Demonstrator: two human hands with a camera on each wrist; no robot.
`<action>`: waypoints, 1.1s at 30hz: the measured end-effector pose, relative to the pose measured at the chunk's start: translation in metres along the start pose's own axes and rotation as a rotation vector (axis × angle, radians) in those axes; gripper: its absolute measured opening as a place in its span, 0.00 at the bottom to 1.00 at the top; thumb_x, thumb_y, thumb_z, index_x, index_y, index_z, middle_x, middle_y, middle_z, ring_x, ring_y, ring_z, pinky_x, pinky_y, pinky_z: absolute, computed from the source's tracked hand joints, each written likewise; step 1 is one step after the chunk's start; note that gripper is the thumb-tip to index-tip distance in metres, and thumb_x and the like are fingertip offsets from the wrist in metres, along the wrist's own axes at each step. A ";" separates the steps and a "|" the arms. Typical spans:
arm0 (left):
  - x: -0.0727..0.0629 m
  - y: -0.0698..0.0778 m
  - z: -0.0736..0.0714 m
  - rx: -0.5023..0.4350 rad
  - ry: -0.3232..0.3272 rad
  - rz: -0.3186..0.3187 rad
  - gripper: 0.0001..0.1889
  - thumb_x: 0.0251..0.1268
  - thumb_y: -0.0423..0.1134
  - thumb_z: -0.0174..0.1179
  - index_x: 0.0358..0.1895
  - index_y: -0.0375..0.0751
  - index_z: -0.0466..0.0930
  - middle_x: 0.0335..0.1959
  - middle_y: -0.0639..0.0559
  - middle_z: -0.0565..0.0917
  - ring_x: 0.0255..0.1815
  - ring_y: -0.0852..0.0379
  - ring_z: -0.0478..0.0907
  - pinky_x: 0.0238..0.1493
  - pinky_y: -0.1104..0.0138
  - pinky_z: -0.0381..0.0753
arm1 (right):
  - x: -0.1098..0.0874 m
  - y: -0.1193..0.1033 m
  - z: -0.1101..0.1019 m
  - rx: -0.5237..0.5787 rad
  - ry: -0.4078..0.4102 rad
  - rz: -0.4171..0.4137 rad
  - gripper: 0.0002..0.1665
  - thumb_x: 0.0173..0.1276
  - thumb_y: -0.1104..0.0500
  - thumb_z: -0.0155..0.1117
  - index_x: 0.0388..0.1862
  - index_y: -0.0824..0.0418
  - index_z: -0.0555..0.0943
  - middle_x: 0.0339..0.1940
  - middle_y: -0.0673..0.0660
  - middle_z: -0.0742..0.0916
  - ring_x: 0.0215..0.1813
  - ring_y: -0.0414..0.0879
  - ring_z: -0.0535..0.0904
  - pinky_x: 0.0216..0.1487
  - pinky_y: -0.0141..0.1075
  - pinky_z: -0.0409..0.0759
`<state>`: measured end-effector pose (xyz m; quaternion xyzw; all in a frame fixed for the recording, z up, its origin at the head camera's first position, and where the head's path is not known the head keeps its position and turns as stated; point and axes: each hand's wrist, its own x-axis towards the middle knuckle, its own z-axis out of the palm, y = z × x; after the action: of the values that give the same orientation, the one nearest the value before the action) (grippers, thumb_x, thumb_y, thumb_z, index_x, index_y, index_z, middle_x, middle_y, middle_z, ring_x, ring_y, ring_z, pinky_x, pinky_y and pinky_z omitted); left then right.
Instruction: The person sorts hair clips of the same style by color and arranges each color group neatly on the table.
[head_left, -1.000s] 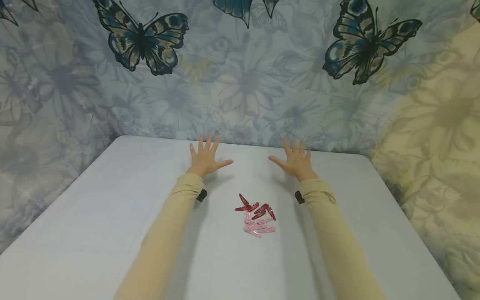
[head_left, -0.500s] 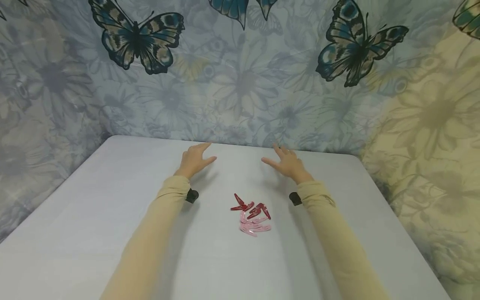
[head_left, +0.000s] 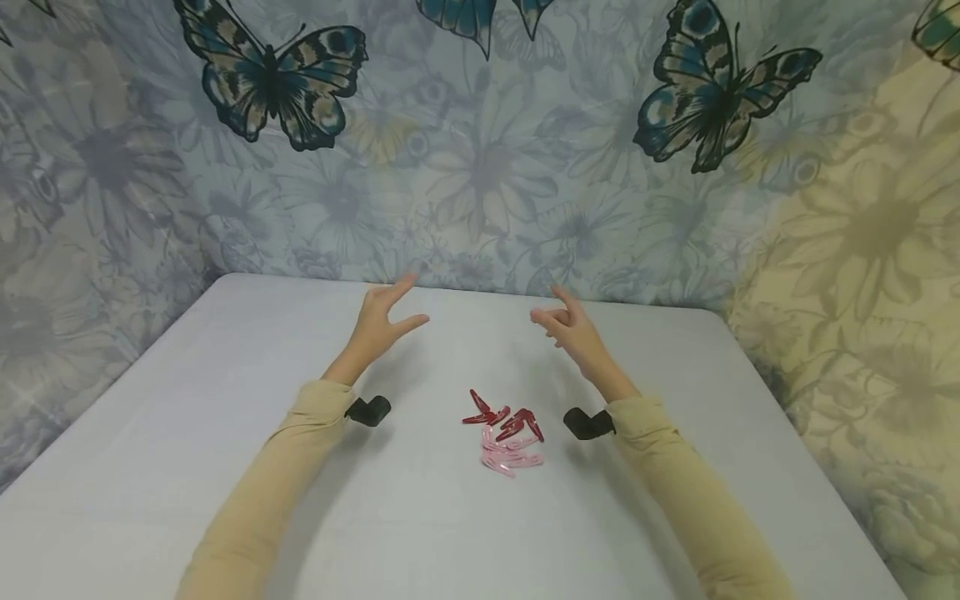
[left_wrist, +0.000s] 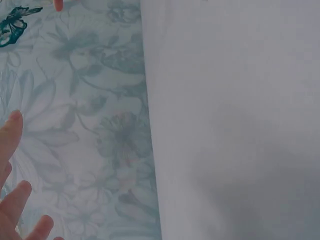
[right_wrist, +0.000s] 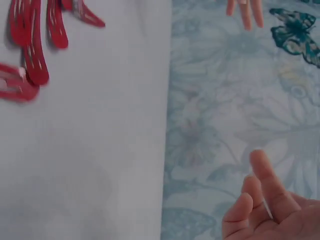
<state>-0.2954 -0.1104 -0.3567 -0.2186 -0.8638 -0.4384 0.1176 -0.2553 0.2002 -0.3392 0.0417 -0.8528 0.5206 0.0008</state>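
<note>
Several red snap hair clips (head_left: 512, 430) lie in a loose cluster on the white table, with pink snap hair clips (head_left: 510, 460) bunched just in front of them. My left hand (head_left: 381, 321) hovers beyond the clips on the left, thumb and fingers spread apart, holding nothing. Opposite it, my right hand (head_left: 573, 329) is raised on the right side, its index finger stretched out and other fingers loosely bent, also holding nothing. The right wrist view shows red clips (right_wrist: 35, 60) at its upper left and the right-hand fingers (right_wrist: 272, 187) at the lower right.
The white table (head_left: 187, 417) ends at a fabric backdrop (head_left: 487, 167) printed with flowers and butterflies. A black wrist camera (head_left: 369, 411) sits on the left wrist and another black camera (head_left: 588, 423) on the right, both near the cuffs of light yellow sleeves.
Both hands have turned from palms down with spread fingers to thumbs-inward and drawn slightly back toward the person. The right fingers have bent. The clips lie unchanged; the view shifted slightly.
</note>
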 end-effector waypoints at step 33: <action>-0.054 0.002 0.093 -0.201 -0.123 0.042 0.17 0.62 0.36 0.65 0.54 0.40 0.83 0.54 0.44 0.85 0.53 0.47 0.73 0.56 0.57 0.69 | -0.057 0.030 0.080 0.030 0.061 -0.158 0.12 0.63 0.61 0.68 0.44 0.65 0.81 0.44 0.63 0.87 0.44 0.45 0.76 0.42 0.32 0.66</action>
<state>-0.2480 -0.0493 -0.4312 -0.2740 -0.8163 -0.5058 0.0510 -0.1971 0.1467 -0.4047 0.0927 -0.8387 0.5324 0.0674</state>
